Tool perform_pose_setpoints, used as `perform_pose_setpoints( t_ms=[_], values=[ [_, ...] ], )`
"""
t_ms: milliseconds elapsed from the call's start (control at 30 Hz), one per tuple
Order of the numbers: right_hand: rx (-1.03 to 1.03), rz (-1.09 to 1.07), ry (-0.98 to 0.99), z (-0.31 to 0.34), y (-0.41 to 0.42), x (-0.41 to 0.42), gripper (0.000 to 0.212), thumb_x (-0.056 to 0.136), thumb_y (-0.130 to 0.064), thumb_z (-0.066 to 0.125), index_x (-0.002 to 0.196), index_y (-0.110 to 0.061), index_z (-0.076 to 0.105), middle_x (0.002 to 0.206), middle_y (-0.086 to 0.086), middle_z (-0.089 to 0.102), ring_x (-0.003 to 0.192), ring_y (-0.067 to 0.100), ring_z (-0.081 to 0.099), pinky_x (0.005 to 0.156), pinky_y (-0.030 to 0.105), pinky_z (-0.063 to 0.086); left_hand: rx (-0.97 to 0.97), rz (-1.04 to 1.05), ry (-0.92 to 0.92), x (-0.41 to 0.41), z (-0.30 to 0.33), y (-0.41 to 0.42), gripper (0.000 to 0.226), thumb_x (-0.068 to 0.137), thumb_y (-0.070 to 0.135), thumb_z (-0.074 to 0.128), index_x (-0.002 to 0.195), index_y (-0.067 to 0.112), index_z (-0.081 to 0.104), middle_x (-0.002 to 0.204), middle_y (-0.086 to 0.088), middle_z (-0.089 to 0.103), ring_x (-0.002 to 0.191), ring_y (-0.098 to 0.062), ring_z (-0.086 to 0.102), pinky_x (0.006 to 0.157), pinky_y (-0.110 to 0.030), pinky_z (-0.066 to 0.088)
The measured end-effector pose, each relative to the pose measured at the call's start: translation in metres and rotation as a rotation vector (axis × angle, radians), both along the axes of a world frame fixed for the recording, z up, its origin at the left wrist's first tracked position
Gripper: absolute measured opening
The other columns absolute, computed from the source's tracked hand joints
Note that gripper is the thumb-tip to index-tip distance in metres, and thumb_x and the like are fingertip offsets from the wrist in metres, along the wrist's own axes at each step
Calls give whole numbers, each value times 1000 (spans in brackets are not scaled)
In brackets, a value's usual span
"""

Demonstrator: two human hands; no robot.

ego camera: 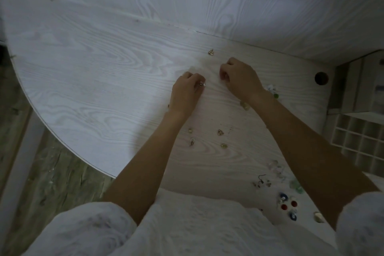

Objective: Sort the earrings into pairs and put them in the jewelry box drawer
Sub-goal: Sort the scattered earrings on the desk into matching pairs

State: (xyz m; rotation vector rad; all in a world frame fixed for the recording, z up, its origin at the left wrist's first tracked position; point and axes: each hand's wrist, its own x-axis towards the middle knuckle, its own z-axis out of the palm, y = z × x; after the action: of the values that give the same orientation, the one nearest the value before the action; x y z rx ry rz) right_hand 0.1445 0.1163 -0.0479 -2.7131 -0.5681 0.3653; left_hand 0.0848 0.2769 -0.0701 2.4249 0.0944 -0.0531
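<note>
My left hand rests on the white table, fingers pinched on a small shiny earring. My right hand is beside it, fingers curled down to the tabletop; what is under them is hidden. A gold earring lies just beyond the hands. Several small earrings lie between my forearms, among them a gold one and a pale green one. Red, blue and clear earrings lie near my right elbow. The jewelry box stands at the right edge with its gridded drawer pulled out.
The white wood-grain table has a curved edge at the left, with the floor below it. A wall of the same grain rises behind. A round cable hole sits near the box. More green and white earrings lie behind my right wrist.
</note>
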Motion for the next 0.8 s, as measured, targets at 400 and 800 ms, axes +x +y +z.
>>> perform_pose_setpoints(
  t_ms=[400, 800],
  values=[
    [67, -136, 76, -3, -1, -11, 23, 81, 3, 53, 102, -2, 60, 106, 17, 54, 93, 30, 52, 72, 27, 35, -45, 109, 88, 1, 8, -24, 12, 83, 15, 63, 94, 11, 60, 89, -5, 62, 80, -17, 58, 77, -30, 45],
    [111, -304, 184, 4, -2, -53, 33, 76, 0, 60, 109, -3, 59, 107, 19, 54, 96, 30, 52, 73, 24, 32, -302, 114, 122, -16, 4, -53, 42, 71, -10, 60, 111, 6, 62, 99, -10, 69, 91, -20, 64, 83, -35, 54]
  ],
)
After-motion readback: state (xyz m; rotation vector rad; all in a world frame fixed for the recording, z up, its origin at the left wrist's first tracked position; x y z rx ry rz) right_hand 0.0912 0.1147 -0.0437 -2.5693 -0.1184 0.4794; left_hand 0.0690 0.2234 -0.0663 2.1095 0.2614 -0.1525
